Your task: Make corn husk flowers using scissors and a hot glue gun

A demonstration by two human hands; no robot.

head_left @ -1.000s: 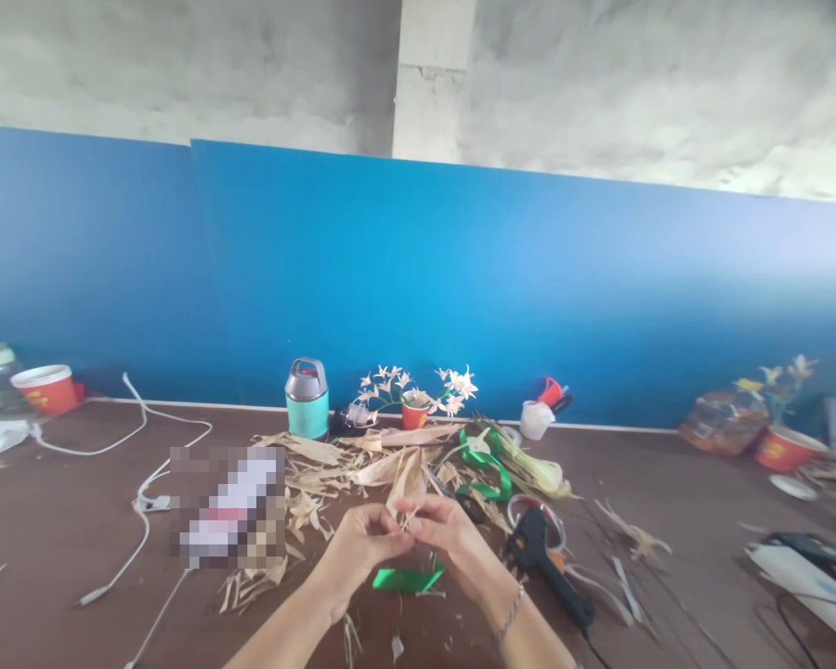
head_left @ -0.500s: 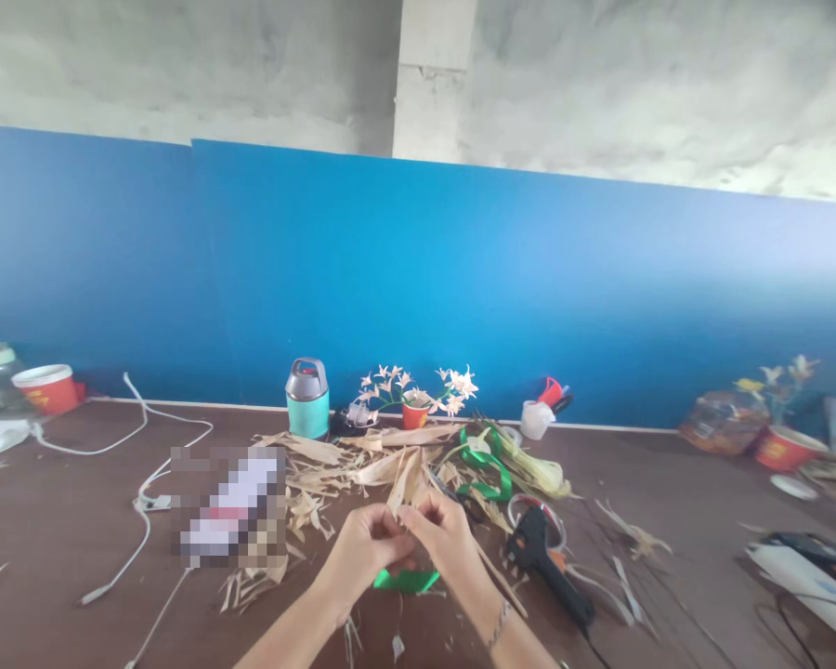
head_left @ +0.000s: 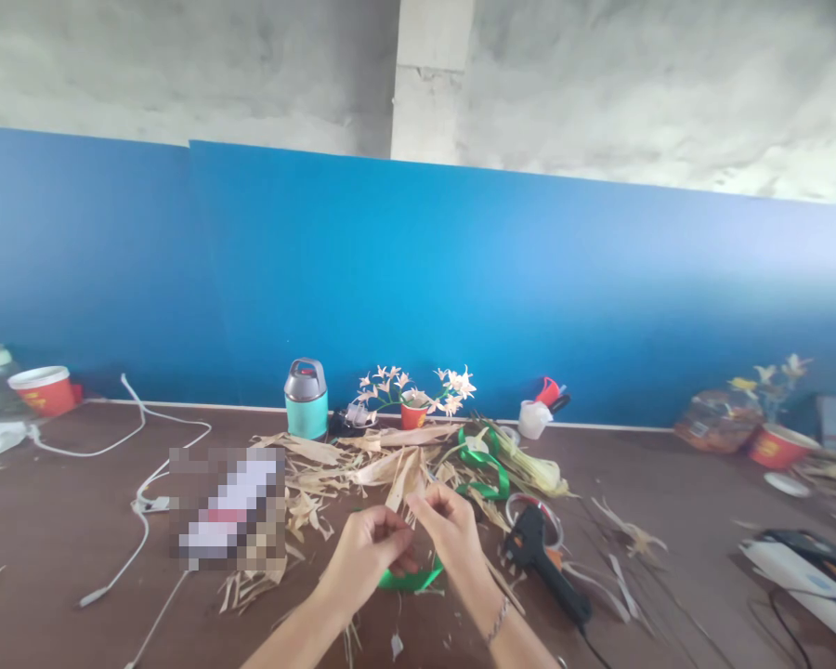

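Note:
My left hand [head_left: 371,550] is closed, thumb and fingers pressed together; what it pinches is too small to make out. Close beside it, my right hand [head_left: 449,528] has its thumb and fingertips together near the lower end of a pale dry husk [head_left: 405,478]; whether it grips the husk or something thinner is unclear. Under and between the hands lies a green ribbon [head_left: 411,582]. Dry husk pieces [head_left: 313,451] are spread beyond them, with another curled green ribbon [head_left: 505,478] at their right.
A black glue gun [head_left: 547,567] lies right of my right hand. At the back stand a teal flask [head_left: 306,401], a red cup [head_left: 413,416] of pale flowers and a white cup [head_left: 533,420]. A white cable [head_left: 143,544] and a blurred-out object [head_left: 231,511] are on the left.
My hands have moved slightly apart, the right one up and to the right. More of the green ribbon shows between them. The view has shifted slightly.

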